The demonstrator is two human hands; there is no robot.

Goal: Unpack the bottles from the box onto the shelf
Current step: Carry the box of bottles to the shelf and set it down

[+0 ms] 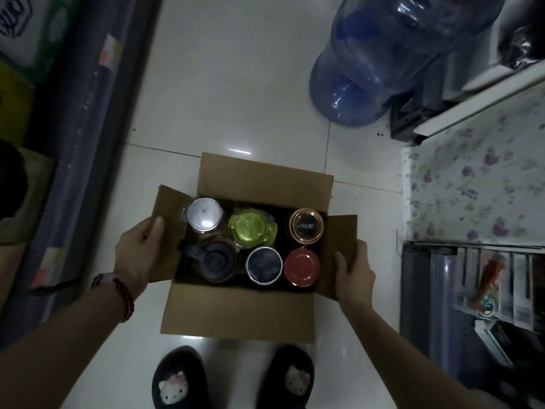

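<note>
An open cardboard box [239, 311] stands on the tiled floor in front of my feet. Several bottles stand upright inside, seen from above: a silver lid [204, 214], a green lid [250, 229], a copper-rimmed dark lid [306, 225], a black handled lid [216, 259], a dark blue lid [264, 264] and a red lid [301, 265]. My left hand [138, 249] grips the box's left flap. My right hand [355, 267] grips the right flap. The shelf [472, 184] with floral-patterned lining is on the right.
A large blue water jug [392, 54] stands on the floor at the back right. A lower shelf [486, 284] with packaged goods is at the right. A dark shelf edge [85, 143] with stock runs along the left. My slippers [181, 379] are just behind the box.
</note>
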